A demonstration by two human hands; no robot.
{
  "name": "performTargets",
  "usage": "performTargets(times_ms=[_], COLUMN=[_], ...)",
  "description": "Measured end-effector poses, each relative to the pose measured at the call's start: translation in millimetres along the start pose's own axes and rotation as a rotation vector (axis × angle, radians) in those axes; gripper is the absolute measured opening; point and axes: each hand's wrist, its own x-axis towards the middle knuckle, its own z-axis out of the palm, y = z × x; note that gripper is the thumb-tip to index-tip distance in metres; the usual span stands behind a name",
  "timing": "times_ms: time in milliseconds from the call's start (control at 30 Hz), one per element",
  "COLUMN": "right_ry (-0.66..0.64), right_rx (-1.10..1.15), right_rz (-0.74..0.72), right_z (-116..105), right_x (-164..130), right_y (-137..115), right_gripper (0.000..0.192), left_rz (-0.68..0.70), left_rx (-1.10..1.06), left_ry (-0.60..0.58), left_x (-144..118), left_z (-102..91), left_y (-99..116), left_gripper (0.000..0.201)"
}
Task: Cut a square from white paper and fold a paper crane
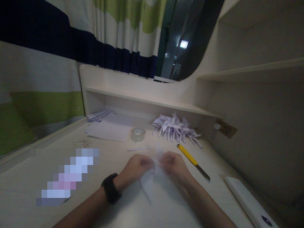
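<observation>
Two hands (137,167) (173,164) pinching one paper piece (148,182), one knife (192,161)

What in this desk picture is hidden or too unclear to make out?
- Folded paper, head view: motion blur and both hands, left hand and right hand, cover its shape.
- Pixelated patch, head view: blurred out, so the thing under it is unknowable.
- White device, head view: cut off by the bottom edge.
- Small bits on the desk, head view: too small and dim.
- Paper pile, head view: separate pieces merge.
</observation>
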Motion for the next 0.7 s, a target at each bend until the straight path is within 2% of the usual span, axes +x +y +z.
performTargets(times_ms=[200,367,467,567,600,667,700], right_ry=[-0.002,0.007,-0.003,0.007,0.027,0.087,0.123], right_rx=[0.024,0.021,0.017,0.021,0.027,0.049,0.062], right_rz=[-0.008,-0.023,-0.052,-0.069,-0.072,-0.080,-0.087], right_z=[-1,-2,-2,0,0,3,5], right_x=[3,3,2,3,4,5,4], right_y=[6,6,5,7,9,11,12], right_gripper=[0.036,0.034,0.033,0.035,0.035,0.036,0.035], left_rz=[0.042,0.149,0.207,0.236,0.209,0.073,-0.015], left_rx=[0.090,0.172,0.311,0.444,0.472,0.470,0.415], left_ry=[-0.015,-0.076,-0.065,0.042,0.129,0.302,0.343], left_x=[-4,-10,-17,-31,-37,-49,-55], left_z=[-4.2,-15.2,-20.8,-15.9,-11.2,1.2,7.8], left_y=[3,13,19,25,26,26,25], left_gripper=[0.021,0.016,0.030,0.046,0.045,0.022,0.010])
